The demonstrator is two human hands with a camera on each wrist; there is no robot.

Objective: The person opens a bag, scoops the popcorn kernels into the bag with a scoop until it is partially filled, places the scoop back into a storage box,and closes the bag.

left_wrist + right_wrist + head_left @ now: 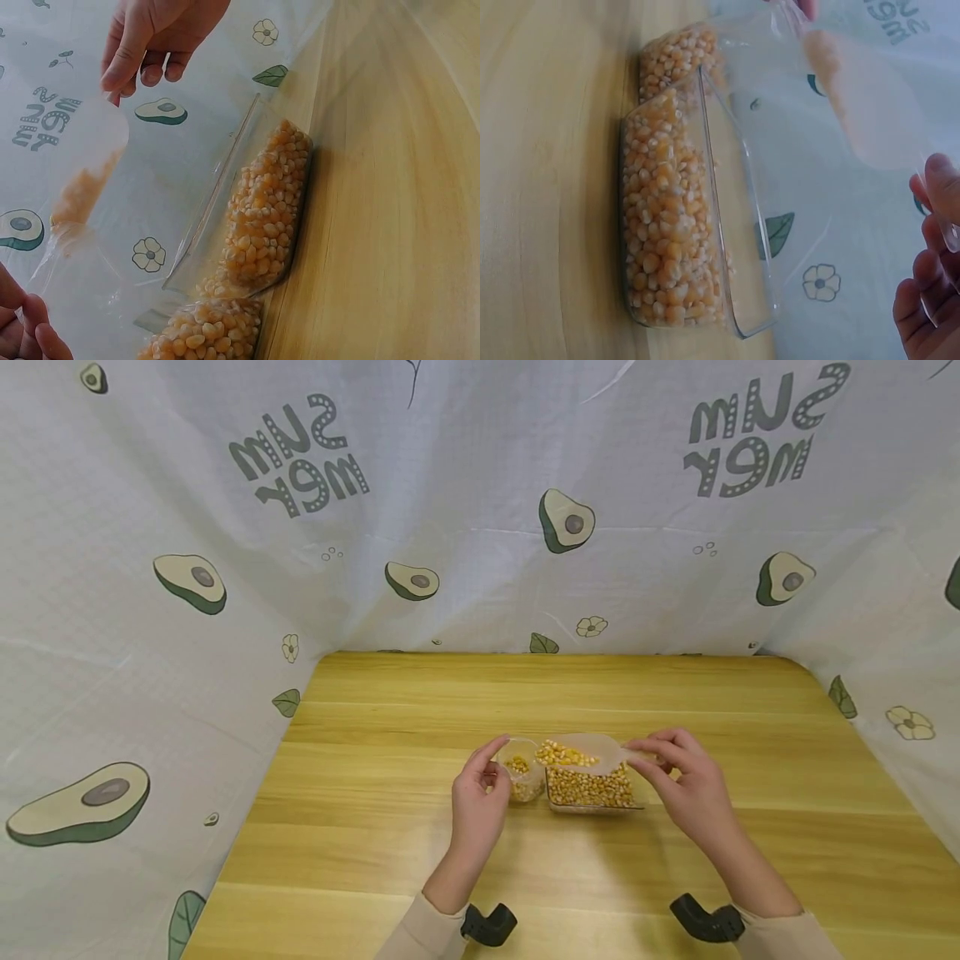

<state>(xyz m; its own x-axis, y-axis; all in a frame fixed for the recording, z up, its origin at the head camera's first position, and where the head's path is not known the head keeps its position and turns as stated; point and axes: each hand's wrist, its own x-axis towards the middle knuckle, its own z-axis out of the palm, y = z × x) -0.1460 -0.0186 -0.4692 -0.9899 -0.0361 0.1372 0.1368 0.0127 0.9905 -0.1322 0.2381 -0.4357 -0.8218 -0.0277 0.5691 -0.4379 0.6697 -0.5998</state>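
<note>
My left hand (480,797) pinches the upper edge of a clear plastic bag (82,270), whose mouth stands open. Corn kernels (206,334) fill the bag's bottom, which rests on the table. Between thumb and fingers my right hand (690,781) grips the handle of a translucent white scoop (600,747). The scoop carries a heap of kernels (562,754), and its front end overlaps the bag's mouth in the head view. Below the scoop sits a clear rectangular container (724,225) holding many kernels (664,247), right beside the bag.
All of this stands on a wood-grain table (360,827). A white sheet (465,460) printed with avocados and lettering hangs behind the table and along its sides. Each wrist wears a black band with a curved piece (487,925).
</note>
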